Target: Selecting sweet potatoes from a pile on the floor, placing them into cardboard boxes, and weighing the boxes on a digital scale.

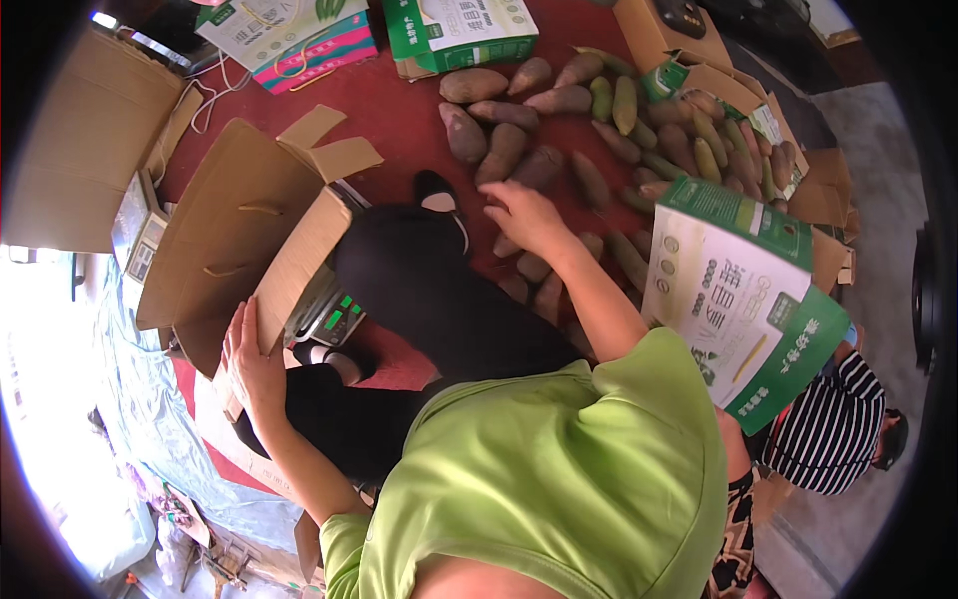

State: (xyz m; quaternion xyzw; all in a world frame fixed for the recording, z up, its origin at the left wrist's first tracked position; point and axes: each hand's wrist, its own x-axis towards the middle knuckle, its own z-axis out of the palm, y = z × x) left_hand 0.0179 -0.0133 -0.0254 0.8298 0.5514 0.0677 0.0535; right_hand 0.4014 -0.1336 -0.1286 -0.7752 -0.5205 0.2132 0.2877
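Note:
My left hand (pixel 251 361) grips the near edge of an open brown cardboard box (pixel 228 195), its fingers lying along the board. The box tilts on a scale (pixel 334 321) with a lit green display, partly hidden by the box and my leg. My right hand (pixel 524 218) reaches over a spread of long root vegetables that look like radishes. Its fingers are apart and hold nothing. Closest to the fingertips are a brownish-pink radish (pixel 502 152) and another radish (pixel 540 167); I cannot tell whether they touch. Greener radishes (pixel 625 105) lie farther off.
Green and white printed cartons stand at the back, one carton (pixel 464 35) upright. Another printed carton (pixel 733 290) is at my right. An open box (pixel 778 130) sits behind the pile. A person in a striped top (pixel 823 424) is at the far right. Red covering (pixel 394 130) lies underneath.

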